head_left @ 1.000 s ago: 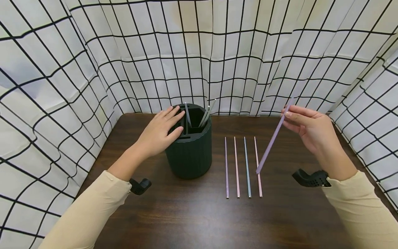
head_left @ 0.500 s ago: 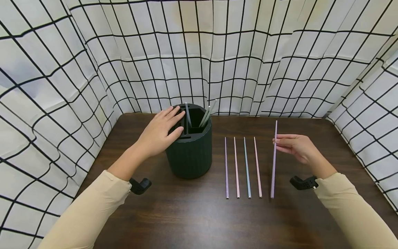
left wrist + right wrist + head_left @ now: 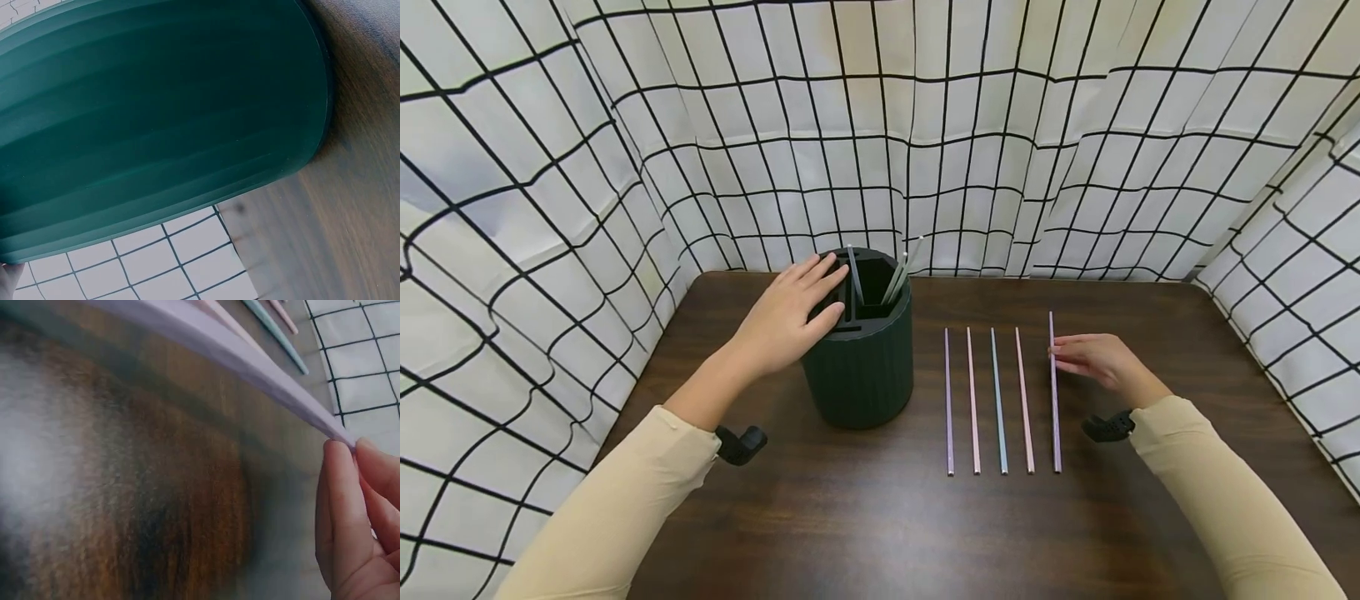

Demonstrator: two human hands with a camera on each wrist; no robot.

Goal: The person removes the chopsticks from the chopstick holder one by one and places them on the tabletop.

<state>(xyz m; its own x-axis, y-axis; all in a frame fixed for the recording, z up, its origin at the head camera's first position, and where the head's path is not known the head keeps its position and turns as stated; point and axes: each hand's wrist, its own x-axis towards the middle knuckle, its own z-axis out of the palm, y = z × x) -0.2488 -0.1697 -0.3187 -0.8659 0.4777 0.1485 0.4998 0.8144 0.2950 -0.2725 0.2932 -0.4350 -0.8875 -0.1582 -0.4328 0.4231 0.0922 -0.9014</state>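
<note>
My right hand (image 3: 1093, 357) pinches a lavender chopstick (image 3: 1055, 408) near its far end, between thumb and fingertips. The right wrist view shows this chopstick (image 3: 250, 359) slanting across, close over the wood. To its left lie a purple chopstick (image 3: 949, 404), a pink one (image 3: 973, 404), a blue one (image 3: 999, 404) and another pink one (image 3: 1025, 404), spaced apart and roughly parallel. My left hand (image 3: 786, 312) rests with spread fingers on the rim of a dark green utensil holder (image 3: 861, 379). Its ribbed wall (image 3: 169, 106) fills much of the left wrist view.
Several thin pale sticks (image 3: 896, 279) stand leaning inside the divided holder. The dark wooden table (image 3: 850, 517) carries everything. White cloth with a black grid (image 3: 970, 158) walls off its back and both sides. Black wrist devices (image 3: 1108, 427) jut out below both sleeves.
My right hand has come down and to the left with the lavender chopstick, which has swung from a slant to line up beside the row. The left hand has stayed on the holder.
</note>
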